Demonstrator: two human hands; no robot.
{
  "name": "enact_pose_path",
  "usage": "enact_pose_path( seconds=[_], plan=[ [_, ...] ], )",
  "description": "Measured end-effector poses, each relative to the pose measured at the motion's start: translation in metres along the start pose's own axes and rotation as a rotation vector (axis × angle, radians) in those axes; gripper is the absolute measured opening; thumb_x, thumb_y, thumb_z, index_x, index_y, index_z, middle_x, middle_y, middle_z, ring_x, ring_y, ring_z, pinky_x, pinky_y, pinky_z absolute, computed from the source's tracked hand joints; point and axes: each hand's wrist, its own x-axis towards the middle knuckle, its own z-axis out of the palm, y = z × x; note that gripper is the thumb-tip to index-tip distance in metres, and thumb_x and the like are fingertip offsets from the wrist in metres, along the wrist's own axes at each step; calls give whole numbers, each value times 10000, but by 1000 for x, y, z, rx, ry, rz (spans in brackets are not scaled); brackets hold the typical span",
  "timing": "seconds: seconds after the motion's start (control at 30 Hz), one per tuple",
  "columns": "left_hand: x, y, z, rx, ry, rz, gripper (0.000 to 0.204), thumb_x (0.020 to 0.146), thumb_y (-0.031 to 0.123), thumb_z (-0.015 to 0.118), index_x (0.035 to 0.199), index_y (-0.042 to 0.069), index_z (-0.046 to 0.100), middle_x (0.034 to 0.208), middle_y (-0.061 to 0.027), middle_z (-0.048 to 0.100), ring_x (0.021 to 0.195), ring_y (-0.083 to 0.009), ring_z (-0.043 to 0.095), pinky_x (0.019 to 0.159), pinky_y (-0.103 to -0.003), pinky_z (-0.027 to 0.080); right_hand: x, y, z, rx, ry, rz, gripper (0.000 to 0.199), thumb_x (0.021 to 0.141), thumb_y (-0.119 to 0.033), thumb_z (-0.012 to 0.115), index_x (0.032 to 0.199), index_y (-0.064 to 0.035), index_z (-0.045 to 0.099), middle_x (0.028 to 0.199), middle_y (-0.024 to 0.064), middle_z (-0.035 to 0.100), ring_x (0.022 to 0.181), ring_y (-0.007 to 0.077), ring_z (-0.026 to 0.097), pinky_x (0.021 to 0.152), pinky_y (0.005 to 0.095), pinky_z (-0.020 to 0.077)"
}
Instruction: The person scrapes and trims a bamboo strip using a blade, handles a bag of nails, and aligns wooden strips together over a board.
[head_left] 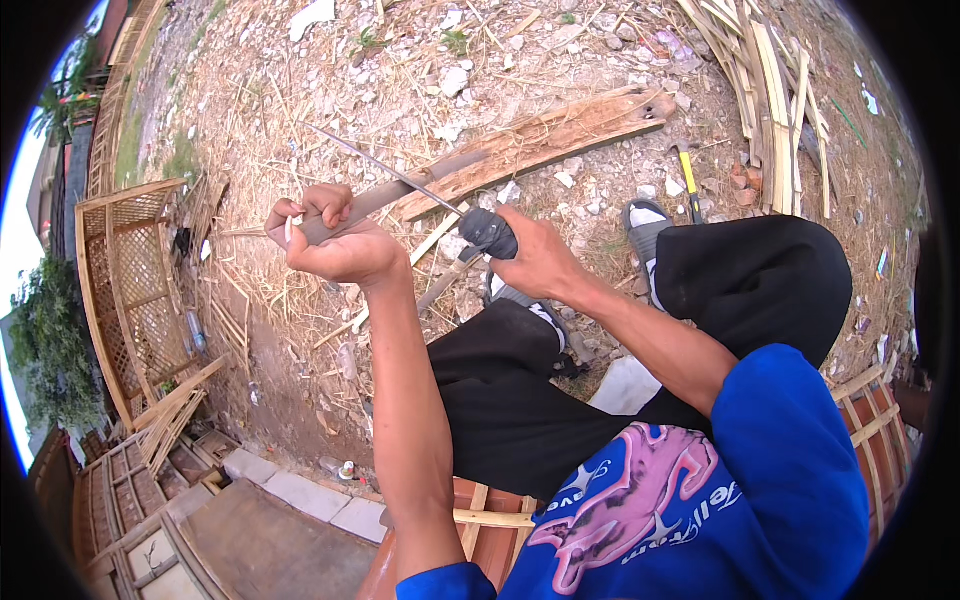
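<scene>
My left hand (335, 235) is closed around a flat grey-brown strip of wood or bamboo (385, 195). The strip slants up to the right, its far end over the weathered plank (540, 145) on the ground. In my right hand (540, 258) is the black-wrapped handle (488, 232) of a knife-like tool. Its long, thin blade (372, 160) points up and left, seen nearly edge-on, and crosses over the strip. Whether blade and strip touch, I cannot tell.
A hammer (690, 180) with a yellow and black handle lies beyond my right foot. Split strips (775, 100) are piled at the far right. On the left stands a lattice frame (135, 300). Rubble and wood shavings cover the ground.
</scene>
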Motion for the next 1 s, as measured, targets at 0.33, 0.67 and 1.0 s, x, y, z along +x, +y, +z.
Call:
enact_pose_path(
  seconds=[0.33,0.67,1.0],
  plan=[
    [-3,-2,5,23,6,34,237,843,323,379,966,122,348,554,-26,345,575,-129,311,578,-275,267,22,35,-7,-238,54,-63,230,709,-114,631,915,-37,564,763,234,640,770,444,626,693,487,486],
    [-4,-3,13,-7,-50,67,204,833,268,372,976,123,355,614,-43,392,605,-134,324,601,-273,282,30,34,-6,-118,71,-163,303,710,-134,665,995,-62,592,740,204,646,724,422,634,668,451,493],
    [-11,-6,18,-68,-77,93,242,836,275,405,1028,128,385,829,-56,473,704,-147,399,680,-287,350,14,1,-9,-77,41,-231,279,716,-139,677,955,-54,560,713,216,630,735,418,647,639,458,486]
  ],
)
